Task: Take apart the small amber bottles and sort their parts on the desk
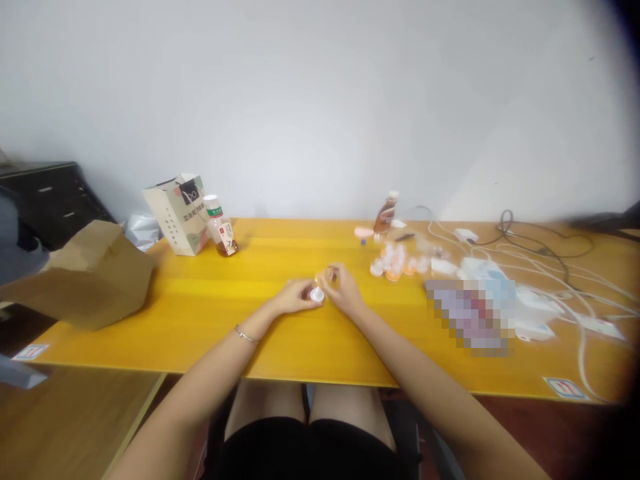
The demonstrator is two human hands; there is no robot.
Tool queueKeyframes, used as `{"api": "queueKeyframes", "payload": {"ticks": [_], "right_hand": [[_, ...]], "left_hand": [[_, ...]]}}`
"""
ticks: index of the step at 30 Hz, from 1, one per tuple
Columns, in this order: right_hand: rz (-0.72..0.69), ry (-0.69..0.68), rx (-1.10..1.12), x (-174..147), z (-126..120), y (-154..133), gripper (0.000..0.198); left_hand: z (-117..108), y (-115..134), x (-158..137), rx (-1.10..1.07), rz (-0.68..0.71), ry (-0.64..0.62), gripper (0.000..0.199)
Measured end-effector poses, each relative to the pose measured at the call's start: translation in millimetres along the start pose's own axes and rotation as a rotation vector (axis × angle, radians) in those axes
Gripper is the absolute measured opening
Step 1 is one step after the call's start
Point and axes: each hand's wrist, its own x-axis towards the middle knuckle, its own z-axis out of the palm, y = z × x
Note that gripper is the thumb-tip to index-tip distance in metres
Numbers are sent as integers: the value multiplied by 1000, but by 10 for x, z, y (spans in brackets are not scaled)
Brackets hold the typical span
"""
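Handwork on a small white-topped round piece (317, 294)

The piece is sitting near the middle of a glossy yellow-orange wooden table (280, 250), on the person's side; whether it is resting on the wood or being held just above it, I cannot tell. The left hand (299, 295) is curling around its side, thumb and fingers gripping it. The right hand (344, 291) is bending its fingers in from the other side, close to a small amber translucent item (331, 274); blur is hiding whether the fingertips are pinching it or only hovering.

The step in hand seems to be two-handed: the left is steadying, the right is handling a part near the top, though fitting and removing are looking alike here. The next move appears to be calling for a firm left hold and fine control from the right fingertips.

Farther out, a cluster of small white and orange round pieces (397, 260) is lying to the right, with a brown-filled bottle with a pale cap (386, 213) standing behind it. White cables (581, 360) are trailing beyond. To the left, a clear bottle with a green band and white cap (220, 227) is standing beside a cream printed paper bag (177, 217), and a brown paper bag (100, 273) is lying nearer the table's end.
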Motion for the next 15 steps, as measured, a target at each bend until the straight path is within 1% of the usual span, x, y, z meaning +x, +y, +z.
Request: {"api": "queueKeyframes", "payload": {"ticks": [3,5,6,9,13,15], "right_hand": [[85,36,30,144,80,185,33],[128,17,-34,285,151,336,29],[176,11,-86,358,190,411,27],[250,38,-143,536,299,602,28],[308,88,-211,648,378,774,28],[310,103,-244,682,386,852,26]], "left_hand": [[3,5,-8,-6,-12,-3,33],[12,-2,-11,-23,-4,-8,32],[17,-6,-12,-26,-3,-7,32],[24,-9,-13,-12,-5,-6,31],[17,0,-12,9,1,-15,29],[16,1,-10,10,7,-14,29]]}}
